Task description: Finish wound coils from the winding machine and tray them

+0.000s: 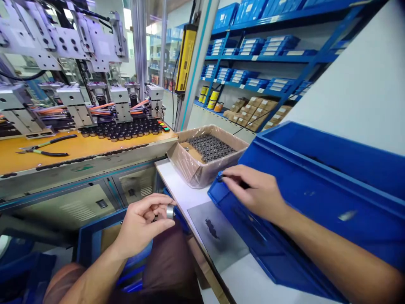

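Left hand point(142, 226): lower left of centre, my fingers pinching a silver cylindrical part point(170, 211).
Right hand point(257, 192): right of centre, at the edge of the blue bin point(303, 181); thumb and finger close together, on what I can't tell.
Shelf labels point(254, 58): upper right, white, too small to read.
Yellow tins point(214, 96): upper centre, print blurred.

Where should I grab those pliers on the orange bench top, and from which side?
Grip the pliers around both handles, probably coming from above the front edge of the bench top. They lie flat, handles spread toward the picture's right, metal tips pointing left, and a machine bracket stands behind them.
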### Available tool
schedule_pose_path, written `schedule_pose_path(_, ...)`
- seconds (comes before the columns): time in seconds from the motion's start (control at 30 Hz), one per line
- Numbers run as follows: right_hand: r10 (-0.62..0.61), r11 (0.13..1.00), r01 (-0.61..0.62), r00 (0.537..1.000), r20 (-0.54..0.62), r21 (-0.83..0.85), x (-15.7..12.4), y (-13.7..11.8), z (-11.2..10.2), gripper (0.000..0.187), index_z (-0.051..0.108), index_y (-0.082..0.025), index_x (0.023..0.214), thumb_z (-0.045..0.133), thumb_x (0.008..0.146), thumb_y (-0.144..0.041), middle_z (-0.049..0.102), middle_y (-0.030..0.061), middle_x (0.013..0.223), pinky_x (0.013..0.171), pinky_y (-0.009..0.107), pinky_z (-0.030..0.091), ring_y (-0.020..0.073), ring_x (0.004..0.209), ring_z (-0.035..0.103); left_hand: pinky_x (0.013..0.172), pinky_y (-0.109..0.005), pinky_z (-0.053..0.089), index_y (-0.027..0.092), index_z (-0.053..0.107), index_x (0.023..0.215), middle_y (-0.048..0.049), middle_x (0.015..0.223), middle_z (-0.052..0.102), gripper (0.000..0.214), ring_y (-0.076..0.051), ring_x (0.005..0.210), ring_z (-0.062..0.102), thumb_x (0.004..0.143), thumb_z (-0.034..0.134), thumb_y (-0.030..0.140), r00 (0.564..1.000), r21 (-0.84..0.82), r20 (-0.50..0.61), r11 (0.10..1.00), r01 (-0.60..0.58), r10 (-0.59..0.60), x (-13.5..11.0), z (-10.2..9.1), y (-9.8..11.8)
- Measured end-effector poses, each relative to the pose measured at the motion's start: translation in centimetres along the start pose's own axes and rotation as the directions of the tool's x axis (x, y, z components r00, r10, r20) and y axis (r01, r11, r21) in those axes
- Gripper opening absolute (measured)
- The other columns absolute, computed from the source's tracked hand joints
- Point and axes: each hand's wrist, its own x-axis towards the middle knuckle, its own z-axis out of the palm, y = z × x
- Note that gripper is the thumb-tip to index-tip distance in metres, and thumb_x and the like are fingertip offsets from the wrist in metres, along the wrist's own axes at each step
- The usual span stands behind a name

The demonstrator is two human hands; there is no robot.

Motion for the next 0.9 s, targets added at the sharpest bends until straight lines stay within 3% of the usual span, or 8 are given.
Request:
schedule_pose_path(0.1, -0.097, 0.953, 0.082, 0.994, 0.039, 0.291, 0.5, -4.5, 2.3, 0.012, 0.065, -0.017, 0.098, 0.058, 0.091, -0.01, 0.07, 0.0054, 0.088, 0.075, 0.025, 0.056, 0.014, 0.081, 0.067, 0.074, -0.019, 0.055, 0.021, 0.078, 0.096, -0.0086, 0.103, 0.075, 0.028, -0.014, 0.086, 0.069, 0.071, 0.08, 0.008, 1.0, -0.008, -0.004, 1.0, 0.016, -0.016, -0.7, 0.8, -0.1)
schedule_pose_path(0.2, -0.113, 0.888, 0.054, 0.988, 0.103, 0.457, -1.1, -6.6, 3.5, 0.014, 0.062, -0.015, 0.102, 0.057, 0.09, -0.008, 0.065, 0.0072, 0.088, 0.07, 0.025, 0.056, 0.0144, 0.08, 0.064, 0.073, -0.017, 0.055, 0.023, 0.078, 0.096, -0.0069, 0.103, 0.075, 0.03, -0.011, 0.081, 0.069, 0.072, 0.078, 0.005, 0.999, -0.068, 0.015, 0.996, 0.049, -0.048, -1.1, 1.7, -0.7)
schedule_pose_path(0.4, -0.12, 0.854, 0.049, 0.987, 0.104, 0.518, -2.4, -6.4, 2.7, 0.018, 0.06, -0.015, 0.104, 0.058, 0.088, -0.007, 0.061, 0.0059, 0.084, 0.061, 0.024, 0.054, 0.0138, 0.074, 0.06, 0.08, -0.02, 0.057, 0.022, 0.077, 0.085, -0.0042, 0.102, 0.07, 0.022, -0.012, 0.087, 0.07, 0.071, 0.079, 0.005, 0.997, -0.158, 0.069, 0.986, 0.058, -0.047, -0.9, 3.5, -2.1)
schedule_pose_path(0.57, -0.095, 0.81, 0.016, 0.99, 0.103, 0.586, -2.0, -6.1, 2.4, 0.022, 0.061, -0.013, 0.107, 0.058, 0.087, -0.004, 0.062, 0.0076, 0.088, 0.068, 0.026, 0.057, 0.0149, 0.081, 0.063, 0.084, -0.02, 0.058, 0.025, 0.076, 0.103, -0.0039, 0.103, 0.072, 0.045, -0.013, 0.089, 0.072, 0.065, 0.082, 0.001, 0.997, -0.154, 0.048, 0.986, 0.069, -0.063, -0.4, 4.3, -2.7)
schedule_pose_path(0.7, -0.074, 0.778, -0.023, 0.989, 0.127, 0.628, -2.0, -6.0, 2.4, 0.023, 0.061, -0.013, 0.108, 0.058, 0.088, -0.003, 0.062, 0.0087, 0.091, 0.078, 0.028, 0.058, 0.0155, 0.091, 0.064, 0.082, -0.019, 0.059, 0.025, 0.078, 0.099, -0.0028, 0.104, 0.075, 0.042, -0.013, 0.088, 0.074, 0.065, 0.082, 0.0, 0.989, -0.212, 0.049, 0.966, 0.146, -0.139, -0.3, 4.6, -2.8)
schedule_pose_path(0.9, -0.077, 0.817, 0.004, 0.992, 0.103, 0.576, -2.2, -6.0, 2.4, 0.022, 0.062, -0.013, 0.107, 0.059, 0.088, -0.003, 0.06, 0.0087, 0.095, 0.079, 0.028, 0.059, 0.0149, 0.094, 0.063, 0.077, -0.013, 0.058, 0.025, 0.077, 0.096, -0.0011, 0.093, 0.08, 0.038, -0.01, 0.083, 0.075, 0.069, 0.08, -0.001, 0.959, -0.363, 0.133, 0.889, 0.281, -0.249, -0.2, 5.4, -2.5)
